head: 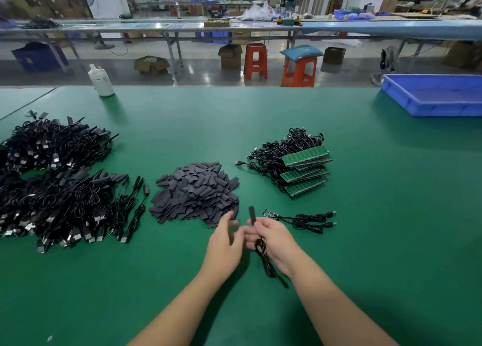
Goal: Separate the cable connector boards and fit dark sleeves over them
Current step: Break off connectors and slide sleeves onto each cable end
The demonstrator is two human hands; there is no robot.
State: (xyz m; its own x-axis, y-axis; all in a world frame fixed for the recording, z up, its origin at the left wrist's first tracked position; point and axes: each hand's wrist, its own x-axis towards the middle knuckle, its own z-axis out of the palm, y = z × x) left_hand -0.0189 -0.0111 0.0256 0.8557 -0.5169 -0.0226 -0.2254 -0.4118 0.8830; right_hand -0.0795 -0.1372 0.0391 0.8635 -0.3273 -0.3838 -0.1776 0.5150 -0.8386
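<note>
right grip (272, 237) — clasps sleeved cable (252, 214), sleeve protruding above | left grip (226, 241) — blurred, unclear

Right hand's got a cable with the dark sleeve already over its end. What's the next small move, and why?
Probably set the sleeved cable on the finished cable heap at the left, then reach for the loose cables beside the right hand. The sleeve looks fully on and stands above the fingers, the left hand seems to hold nothing, though it is blurred, and those green boards are bare.
</note>
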